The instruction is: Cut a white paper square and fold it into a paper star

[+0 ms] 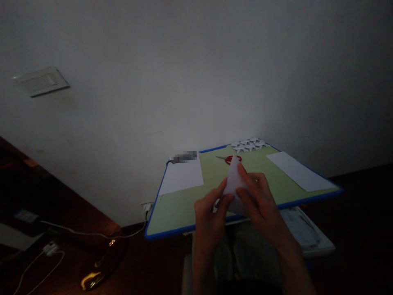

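A folded piece of white paper [235, 182], narrowing to a point at the top, is raised over the near edge of the table. On its left side my left hand [211, 209] pinches it between thumb and fingers. From the right, my right hand [259, 200] grips the same paper, with the fingers along its slanted edge. Just behind the paper's tip lies a pair of scissors with red handles [229, 159], its blades pointing left. The underside of the paper is hidden from me.
The pale green table [175, 215] has a blue rim and stands against a grey wall. White sheets [181, 176] lie at left, another sheet [302, 171] at right. Several folded paper pieces [249, 144] sit at the back. A white cable [107, 237] runs to a wall socket.
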`<action>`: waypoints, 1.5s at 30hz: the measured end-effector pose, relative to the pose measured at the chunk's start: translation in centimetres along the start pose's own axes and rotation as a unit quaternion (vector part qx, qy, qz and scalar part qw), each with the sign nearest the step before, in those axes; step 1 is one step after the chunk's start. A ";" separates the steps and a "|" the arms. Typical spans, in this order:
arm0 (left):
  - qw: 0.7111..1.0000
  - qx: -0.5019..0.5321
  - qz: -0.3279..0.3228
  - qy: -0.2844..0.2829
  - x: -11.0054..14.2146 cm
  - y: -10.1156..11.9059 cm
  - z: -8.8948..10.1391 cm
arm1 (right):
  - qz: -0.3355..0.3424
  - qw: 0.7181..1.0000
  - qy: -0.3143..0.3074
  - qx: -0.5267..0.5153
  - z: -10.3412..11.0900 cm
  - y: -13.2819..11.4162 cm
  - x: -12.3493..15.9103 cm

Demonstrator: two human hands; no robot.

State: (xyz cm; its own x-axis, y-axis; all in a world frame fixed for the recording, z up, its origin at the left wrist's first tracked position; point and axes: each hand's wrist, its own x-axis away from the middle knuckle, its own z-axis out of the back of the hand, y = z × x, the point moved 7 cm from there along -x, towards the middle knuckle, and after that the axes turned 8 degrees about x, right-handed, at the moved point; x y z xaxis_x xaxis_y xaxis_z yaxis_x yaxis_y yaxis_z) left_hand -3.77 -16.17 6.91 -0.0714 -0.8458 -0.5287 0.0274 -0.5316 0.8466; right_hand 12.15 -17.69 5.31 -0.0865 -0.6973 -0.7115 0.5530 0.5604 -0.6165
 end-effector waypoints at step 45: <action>1.000 -0.005 -0.009 0.003 0.1 0.8 0.0 | -0.154 0.957 0.076 -0.235 0.5 1.8 0.4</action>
State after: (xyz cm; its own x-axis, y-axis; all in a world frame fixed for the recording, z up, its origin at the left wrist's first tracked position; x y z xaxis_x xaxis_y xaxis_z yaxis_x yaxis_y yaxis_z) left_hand -3.79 -16.71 7.49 -0.0670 -0.8358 -0.5449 0.0365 -0.5479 0.8358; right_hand 13.50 -17.18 4.08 -0.3256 -0.8085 -0.4903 0.0511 0.5027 -0.8629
